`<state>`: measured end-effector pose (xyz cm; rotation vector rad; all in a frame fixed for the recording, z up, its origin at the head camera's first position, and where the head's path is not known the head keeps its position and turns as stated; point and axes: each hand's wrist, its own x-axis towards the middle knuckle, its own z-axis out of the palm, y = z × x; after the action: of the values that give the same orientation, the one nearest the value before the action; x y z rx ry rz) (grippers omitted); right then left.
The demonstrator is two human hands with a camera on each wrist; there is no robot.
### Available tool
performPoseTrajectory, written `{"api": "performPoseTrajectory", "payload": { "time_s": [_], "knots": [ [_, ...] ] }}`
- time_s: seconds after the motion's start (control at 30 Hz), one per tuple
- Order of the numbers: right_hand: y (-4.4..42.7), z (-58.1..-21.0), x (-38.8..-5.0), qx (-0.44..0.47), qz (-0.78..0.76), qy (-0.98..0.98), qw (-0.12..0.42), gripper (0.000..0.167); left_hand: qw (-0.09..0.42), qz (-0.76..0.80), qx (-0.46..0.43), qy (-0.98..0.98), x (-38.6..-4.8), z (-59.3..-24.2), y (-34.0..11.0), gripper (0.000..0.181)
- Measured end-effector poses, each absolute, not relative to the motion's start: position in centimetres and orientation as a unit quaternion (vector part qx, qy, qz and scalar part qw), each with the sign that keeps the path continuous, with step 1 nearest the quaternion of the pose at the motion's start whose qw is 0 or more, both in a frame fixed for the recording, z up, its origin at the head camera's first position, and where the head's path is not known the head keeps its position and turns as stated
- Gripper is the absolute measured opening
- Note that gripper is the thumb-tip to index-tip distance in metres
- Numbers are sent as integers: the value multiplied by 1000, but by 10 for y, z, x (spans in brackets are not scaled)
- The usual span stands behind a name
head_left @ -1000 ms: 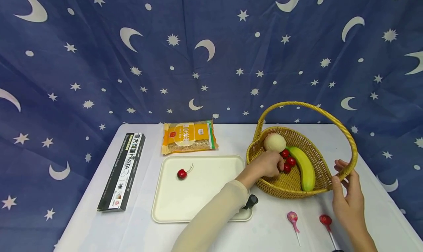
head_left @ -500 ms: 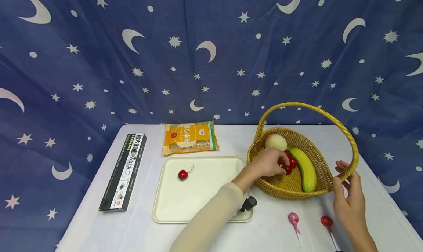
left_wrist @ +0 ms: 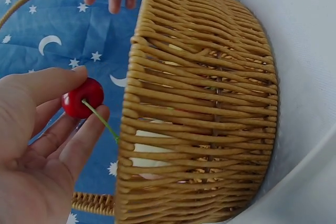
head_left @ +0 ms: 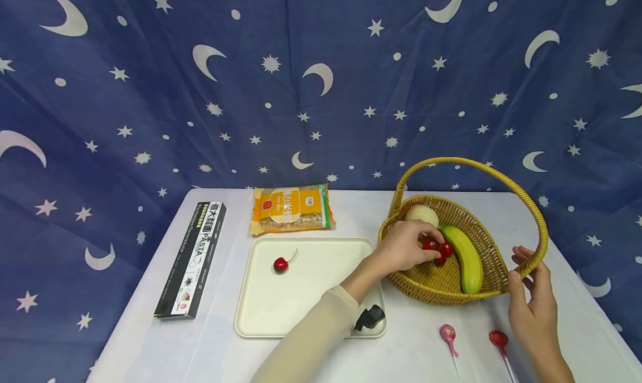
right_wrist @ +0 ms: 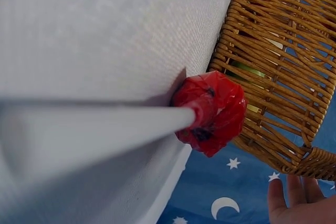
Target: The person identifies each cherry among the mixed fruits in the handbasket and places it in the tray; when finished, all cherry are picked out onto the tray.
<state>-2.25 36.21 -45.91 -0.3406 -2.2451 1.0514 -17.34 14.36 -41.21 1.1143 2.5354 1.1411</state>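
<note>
Left fingers: the left hand (left_wrist: 42,135) pinches one red cherry (left_wrist: 83,98) between thumb and fingertips, the pads on the sides of the round body.
Pinched cherry: at the mouth of the wicker basket (head_left: 436,298), clear of the weave; its green stem (left_wrist: 102,119) points to the rim, and whether it touches I cannot tell.
Cherry's handling: probably light and firm, with a glossy skin that could slip; best held by the body's two sides, lightly, since the thin stem would likely bend or pull loose.
Right fingers: the right hand (head_left: 535,305) grips the foot of the basket handle (head_left: 533,210), thumb on one side, fingers on the other.
Basket's handling: likely light for its size, springy in the weave; the handle foot looks a sound place to steady it.
Inside the basket: more red cherries (head_left: 446,249) beside the left hand, a banana (head_left: 466,260), and a pale round fruit (head_left: 422,214).
Near the right forearm: a pink lollipop (head_left: 448,333) and a red lollipop (head_left: 499,338) lie on the white table (head_left: 411,349).
Cream tray (head_left: 301,321): a stemmed cherry (head_left: 281,265) lies on it.
Farther out: a noodle packet (head_left: 292,208) behind the tray, a pasta box (head_left: 190,260) to its left.
</note>
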Motion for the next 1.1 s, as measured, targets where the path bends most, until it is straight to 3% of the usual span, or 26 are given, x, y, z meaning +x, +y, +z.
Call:
{"api": "performPoseTrajectory", "payload": {
  "time_s": [0.53, 1.1],
  "knots": [
    [361, -458, -22, -134, 402, -851, 311, 50, 53, 484, 355, 798, -159, -399, 98, 24],
    [362, -458, -23, -133, 411, -847, 308, 50, 45, 567, 290, 770, -167, -409, 33, 23]
  ]
}}
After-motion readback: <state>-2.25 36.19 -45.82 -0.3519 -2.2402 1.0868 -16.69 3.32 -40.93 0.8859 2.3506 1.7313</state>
